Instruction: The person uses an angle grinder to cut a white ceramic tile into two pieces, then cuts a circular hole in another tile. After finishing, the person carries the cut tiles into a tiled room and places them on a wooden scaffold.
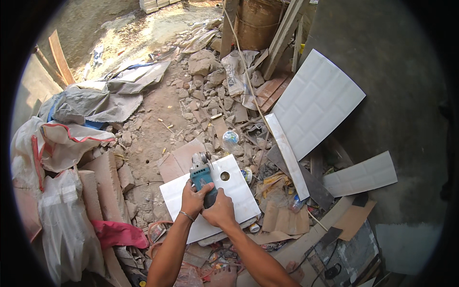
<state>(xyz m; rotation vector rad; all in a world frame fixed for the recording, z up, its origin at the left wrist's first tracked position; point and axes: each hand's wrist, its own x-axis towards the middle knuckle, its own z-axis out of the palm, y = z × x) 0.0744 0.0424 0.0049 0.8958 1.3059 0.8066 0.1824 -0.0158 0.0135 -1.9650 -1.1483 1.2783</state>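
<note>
A teal angle grinder (202, 178) is held over a white square tile (210, 198) that lies flat on the rubble-strewn ground, a round hole (224, 176) already showing in the tile just to the right of the tool's head. The grinder's long axis runs from the person's hands away toward the tile's far edge, with the metal head and disc guard (200, 158) at the far end, at or just past that edge. The body of the tool is gripped by the left hand (193, 200), whose fingers are wrapped closed around its left side; the rear of the tool is covered by the right hand (219, 210), also closed on it. Both hands sit about equally near the tool, the disc end lying ahead of them. Reddish tile pieces (178, 160) are seen beneath and beyond the white tile. Further right, a large white tile (316, 103) is leaned against a grey wall, with a narrow white strip (288, 155) beside it. Sacks (67, 225) are piled at the left.
</note>
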